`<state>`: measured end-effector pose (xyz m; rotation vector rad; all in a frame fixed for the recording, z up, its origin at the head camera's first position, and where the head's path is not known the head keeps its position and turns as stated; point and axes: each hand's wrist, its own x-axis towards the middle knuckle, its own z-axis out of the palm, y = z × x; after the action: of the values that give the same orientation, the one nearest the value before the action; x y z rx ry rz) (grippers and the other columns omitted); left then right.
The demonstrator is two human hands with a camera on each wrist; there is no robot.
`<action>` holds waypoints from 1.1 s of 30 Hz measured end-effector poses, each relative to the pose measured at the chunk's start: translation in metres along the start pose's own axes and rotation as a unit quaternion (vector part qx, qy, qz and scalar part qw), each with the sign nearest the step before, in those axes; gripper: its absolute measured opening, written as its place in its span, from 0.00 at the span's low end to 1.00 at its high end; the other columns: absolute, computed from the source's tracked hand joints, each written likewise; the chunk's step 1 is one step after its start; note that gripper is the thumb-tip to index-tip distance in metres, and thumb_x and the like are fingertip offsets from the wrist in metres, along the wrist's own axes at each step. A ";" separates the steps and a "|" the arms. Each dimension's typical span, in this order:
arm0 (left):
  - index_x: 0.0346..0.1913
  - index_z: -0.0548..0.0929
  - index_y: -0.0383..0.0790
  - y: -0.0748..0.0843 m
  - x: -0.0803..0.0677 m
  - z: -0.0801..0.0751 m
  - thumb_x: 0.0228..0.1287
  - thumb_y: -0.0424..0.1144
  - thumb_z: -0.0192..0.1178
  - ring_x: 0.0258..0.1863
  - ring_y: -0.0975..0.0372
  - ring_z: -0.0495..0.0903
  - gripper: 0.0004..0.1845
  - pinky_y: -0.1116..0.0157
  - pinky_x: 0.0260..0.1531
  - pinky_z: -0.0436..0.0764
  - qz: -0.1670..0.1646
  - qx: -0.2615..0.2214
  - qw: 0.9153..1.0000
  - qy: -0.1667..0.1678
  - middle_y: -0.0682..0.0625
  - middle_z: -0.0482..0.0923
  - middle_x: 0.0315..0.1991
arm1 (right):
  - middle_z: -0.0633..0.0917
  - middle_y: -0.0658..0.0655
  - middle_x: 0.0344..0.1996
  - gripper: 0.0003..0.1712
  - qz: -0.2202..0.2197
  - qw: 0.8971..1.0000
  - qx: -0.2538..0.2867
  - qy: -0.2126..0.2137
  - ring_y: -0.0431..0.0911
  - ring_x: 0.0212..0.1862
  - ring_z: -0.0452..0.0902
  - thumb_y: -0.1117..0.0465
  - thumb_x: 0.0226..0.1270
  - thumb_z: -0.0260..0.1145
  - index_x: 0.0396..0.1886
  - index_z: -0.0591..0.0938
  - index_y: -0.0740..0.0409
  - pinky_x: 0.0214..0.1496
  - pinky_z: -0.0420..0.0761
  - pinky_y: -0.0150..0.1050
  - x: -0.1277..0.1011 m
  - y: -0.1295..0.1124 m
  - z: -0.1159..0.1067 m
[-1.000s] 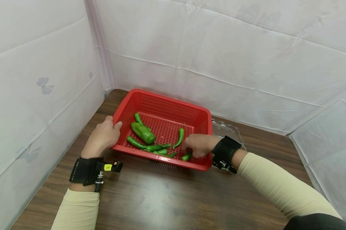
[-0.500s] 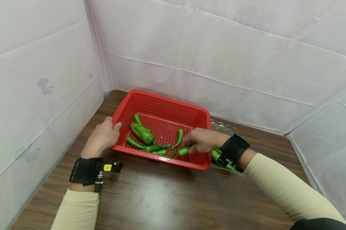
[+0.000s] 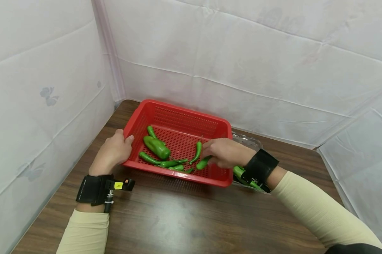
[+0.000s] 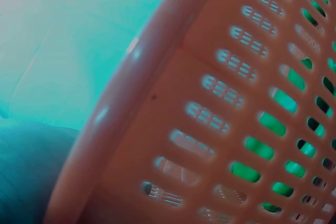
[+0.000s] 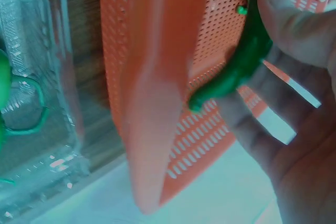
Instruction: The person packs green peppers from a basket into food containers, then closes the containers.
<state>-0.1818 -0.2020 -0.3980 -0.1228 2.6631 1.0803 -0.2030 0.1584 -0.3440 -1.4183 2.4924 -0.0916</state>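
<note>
Right of centre, your right hand [image 3: 224,152] has lifted a green pepper [image 3: 203,163] off the red basket [image 3: 178,109] floor, pinching it; your left hand [image 3: 113,152] still grips the rim.

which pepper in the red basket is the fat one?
The thick green pepper in the basket's left half, near the left hand. The others are thin chillies, including the one the right hand pinches.
</note>
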 end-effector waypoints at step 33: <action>0.68 0.60 0.24 0.005 -0.004 -0.001 0.85 0.50 0.38 0.33 0.53 0.81 0.29 0.63 0.26 0.76 -0.009 -0.003 1.000 -0.001 0.33 0.78 0.42 | 0.86 0.53 0.36 0.10 0.042 0.994 -0.072 0.065 0.43 0.35 0.79 0.68 0.66 0.73 0.46 0.89 0.56 0.37 0.82 0.37 -0.016 0.007 -0.014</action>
<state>-0.1794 -0.1989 -0.3929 -0.1451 2.6521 1.0827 -0.2050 0.1744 -0.3285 -1.4007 2.7097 0.0132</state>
